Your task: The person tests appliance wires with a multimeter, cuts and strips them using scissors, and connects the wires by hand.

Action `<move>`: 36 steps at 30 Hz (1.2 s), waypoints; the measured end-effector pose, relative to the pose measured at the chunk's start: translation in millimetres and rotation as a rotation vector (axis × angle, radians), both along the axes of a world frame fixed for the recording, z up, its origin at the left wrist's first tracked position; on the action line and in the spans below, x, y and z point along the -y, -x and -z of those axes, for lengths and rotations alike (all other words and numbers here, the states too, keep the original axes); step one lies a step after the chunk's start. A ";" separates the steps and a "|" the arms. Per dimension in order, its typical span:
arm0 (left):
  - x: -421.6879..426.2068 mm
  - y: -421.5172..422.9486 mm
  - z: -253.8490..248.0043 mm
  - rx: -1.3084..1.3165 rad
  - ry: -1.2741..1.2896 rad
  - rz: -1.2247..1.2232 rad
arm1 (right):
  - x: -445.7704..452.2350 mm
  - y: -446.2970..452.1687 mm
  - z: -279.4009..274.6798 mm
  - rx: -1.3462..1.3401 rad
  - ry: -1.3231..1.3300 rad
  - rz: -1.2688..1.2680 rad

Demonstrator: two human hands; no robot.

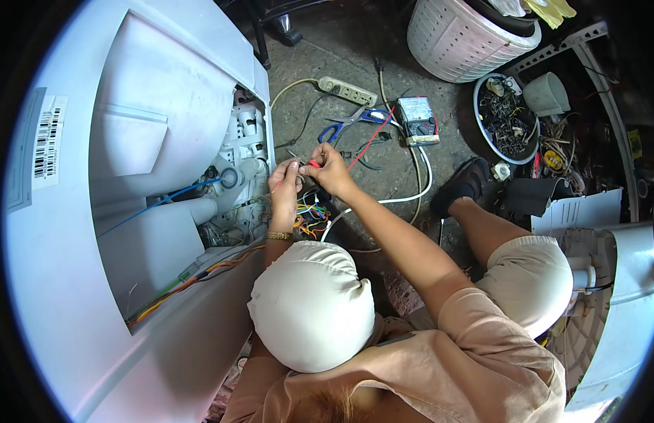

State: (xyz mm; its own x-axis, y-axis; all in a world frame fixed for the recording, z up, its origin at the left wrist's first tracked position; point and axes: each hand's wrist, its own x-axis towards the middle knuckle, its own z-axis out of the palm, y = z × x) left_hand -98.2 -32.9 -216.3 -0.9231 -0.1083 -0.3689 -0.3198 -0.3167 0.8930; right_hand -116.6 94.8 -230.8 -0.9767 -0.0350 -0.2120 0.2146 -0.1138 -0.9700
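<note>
My right hand [332,171] pinches a red test probe [313,163], and a red lead [370,146] runs from this hand up to a multimeter [417,121] on the floor. Close beside it, my left hand [285,182] has its fingers pressed together on something small and thin that I cannot make out. Both hands meet just outside the open cabinet of a white appliance [200,35]. Below them hangs a bundle of multicoloured wires [313,217]. Blue-handled scissors [332,132] lie on the floor beyond the hands.
A power strip [348,92] lies on the floor past the scissors, and a white cable [427,185] curves to the right. A white basket [461,39] and a basin of small dark parts [508,116] stand at the upper right. A white panel [626,310] is at the right.
</note>
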 end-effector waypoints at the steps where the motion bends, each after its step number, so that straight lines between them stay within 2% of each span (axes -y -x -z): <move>1: -0.5 0.4 0.3 -0.005 0.022 0.002 | -0.1 0.2 0.9 -0.009 -0.020 -0.013; 3: -2.5 1.2 0.6 -0.006 0.092 0.008 | -1.1 0.4 -2.2 -0.027 -0.062 -0.038; 5: -6.1 1.9 1.1 0.001 0.188 0.015 | -7.4 -2.1 -18.4 -0.218 -0.210 0.032; 6: -7.5 5.6 10.8 -0.054 0.404 0.003 | -10.4 -3.7 -26.8 -0.315 -0.283 0.063; 7: -10.0 10.2 20.7 -0.181 0.628 -0.041 | -12.4 -4.5 -34.1 -0.293 -0.308 0.017; 9: -13.0 16.9 25.3 -0.201 0.796 -0.038 | -17.6 -5.9 -39.7 -0.248 -0.361 -0.072; 12: -18.2 18.7 20.0 -0.182 0.915 -0.001 | -19.6 -5.9 -41.4 -0.472 -0.498 -0.223; 16: -20.8 19.7 7.2 -0.083 0.925 0.006 | -24.5 -13.5 -55.5 -0.623 -0.641 -0.224; 19: 0.5 24.8 72.2 -0.147 0.693 0.001 | -22.4 -14.8 -57.9 -0.659 -0.694 -0.212; 23: -13.1 19.3 27.5 -0.099 0.654 0.003 | -18.6 -15.1 -56.3 -0.716 -0.758 -0.167; 24: -10.9 21.1 28.9 -0.181 0.769 0.041 | -18.1 -14.7 -56.4 -0.763 -0.781 -0.151; 29: -7.8 22.1 39.5 -0.137 0.619 0.051 | -17.8 -12.5 -54.9 -0.843 -0.832 -0.106; 33: -12.5 17.7 20.4 -0.123 0.816 0.137 | -18.7 -11.8 -53.0 -0.815 -0.809 -0.073; 36: -10.3 18.3 26.6 -0.109 0.822 0.114 | -19.5 -10.7 -52.0 -0.792 -0.790 -0.055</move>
State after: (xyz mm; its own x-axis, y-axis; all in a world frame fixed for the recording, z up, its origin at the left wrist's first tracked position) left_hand -116.6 -22.6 -242.9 -0.9708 -0.2071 -0.1211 -0.2084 0.4778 0.8534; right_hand -105.9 114.4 -178.8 -0.8471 -0.2131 0.4868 -0.5097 0.5849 -0.6309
